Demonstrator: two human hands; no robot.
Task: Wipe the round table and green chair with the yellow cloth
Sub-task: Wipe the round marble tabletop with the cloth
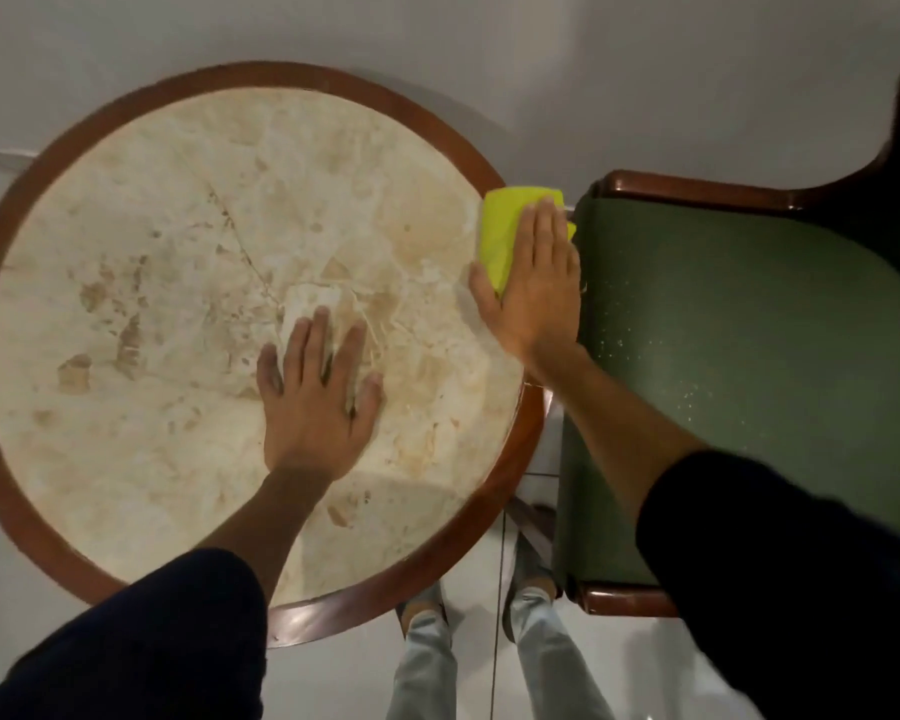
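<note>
The round table (141, 283) has a cream marble top inside a brown wooden rim. My left hand (315, 402) lies flat on the marble near the middle, fingers spread, holding nothing. My right hand (533, 288) presses flat on the folded yellow cloth (505, 226) at the table's right edge, where the cloth hangs partly over the rim toward the chair. The green chair (749, 324) stands directly right of the table, its padded seat speckled with small droplets.
A white wall runs behind the table and chair. The chair's dark wooden frame (697, 192) borders the seat at the back and front. Below the table edge I see my own legs and shoes (528, 569) on the pale tiled floor.
</note>
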